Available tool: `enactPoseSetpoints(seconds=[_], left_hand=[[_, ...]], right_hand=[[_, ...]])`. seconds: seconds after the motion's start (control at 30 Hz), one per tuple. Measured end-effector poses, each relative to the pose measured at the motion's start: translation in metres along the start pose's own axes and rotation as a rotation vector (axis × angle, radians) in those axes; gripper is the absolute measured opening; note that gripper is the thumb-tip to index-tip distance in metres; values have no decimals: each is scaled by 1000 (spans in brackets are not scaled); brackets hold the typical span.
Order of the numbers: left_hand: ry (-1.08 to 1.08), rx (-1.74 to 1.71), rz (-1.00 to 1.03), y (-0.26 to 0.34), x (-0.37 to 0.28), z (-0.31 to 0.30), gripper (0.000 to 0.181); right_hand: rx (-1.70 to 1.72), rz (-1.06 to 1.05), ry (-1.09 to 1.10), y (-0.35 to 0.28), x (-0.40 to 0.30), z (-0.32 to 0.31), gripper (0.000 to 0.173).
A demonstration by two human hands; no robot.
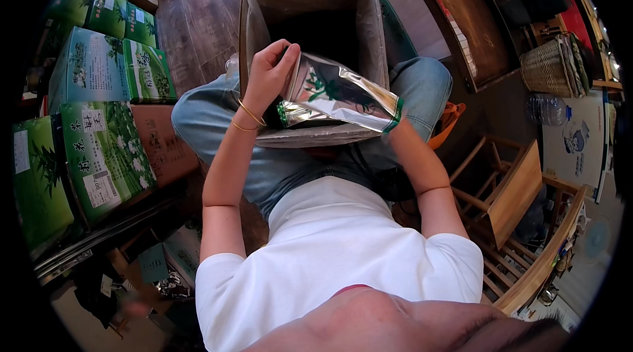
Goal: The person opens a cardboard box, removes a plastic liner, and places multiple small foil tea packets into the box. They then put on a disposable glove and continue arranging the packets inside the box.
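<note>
A plastic-lined cardboard box [373, 30] stands between my knees, its inside dark. Over its near part my left hand [272, 72] pinches the upper left edge of a silvery foil bag [341, 89] with a green leaf print and a green band at its end. The foil bag lies across and hides most of my right hand [398, 127]; only the wrist side shows by the green-banded end, so its fingers cannot be made out. Beneath the bag, near my left hand, a second gold and green foil packet [304, 114] shows.
Green printed cartons [106, 154] and a light blue carton [91, 67] are stacked at the left. At the right are a wooden stool [514, 193], a wicker basket [546, 67], a large plastic bottle [546, 109] and an orange bag [447, 124]. A wooden tray-like surface [474, 20] lies at upper right.
</note>
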State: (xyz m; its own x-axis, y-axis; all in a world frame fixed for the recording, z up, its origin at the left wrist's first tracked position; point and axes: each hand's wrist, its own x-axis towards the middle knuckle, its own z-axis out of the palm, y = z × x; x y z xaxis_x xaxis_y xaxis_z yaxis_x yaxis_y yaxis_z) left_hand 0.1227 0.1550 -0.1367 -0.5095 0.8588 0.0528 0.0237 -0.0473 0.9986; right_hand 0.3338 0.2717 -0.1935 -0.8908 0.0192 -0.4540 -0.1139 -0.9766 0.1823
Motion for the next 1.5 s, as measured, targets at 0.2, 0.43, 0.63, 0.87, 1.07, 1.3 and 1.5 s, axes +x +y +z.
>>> enactPoseSetpoints(seconds=[0.2,0.43,0.63,0.87,1.07,1.3,1.5], left_hand=[[-144,-49,-21,-12,-1,-6,29],[-60,6,-77,-17,0,-4,29],[-151,27,-145,-20,1,-6,24],[-127,-54,-231,-12,1,1,22],[-70,-66,-124,-19,-3,6,20],[-62,-116,-95,-21,-6,5,20],[61,-254,-110,-26,-5,-13,24]], right_hand=[[-273,-172,224,5,-17,31,32],[-395,-166,222,2,-22,33,31],[-378,-67,125,-10,-8,1,34],[-709,-158,53,10,-13,38,35],[-513,-243,33,-4,-2,19,34],[-426,-164,-143,-26,0,-17,37],[-1256,-615,227,-12,-32,69,38]])
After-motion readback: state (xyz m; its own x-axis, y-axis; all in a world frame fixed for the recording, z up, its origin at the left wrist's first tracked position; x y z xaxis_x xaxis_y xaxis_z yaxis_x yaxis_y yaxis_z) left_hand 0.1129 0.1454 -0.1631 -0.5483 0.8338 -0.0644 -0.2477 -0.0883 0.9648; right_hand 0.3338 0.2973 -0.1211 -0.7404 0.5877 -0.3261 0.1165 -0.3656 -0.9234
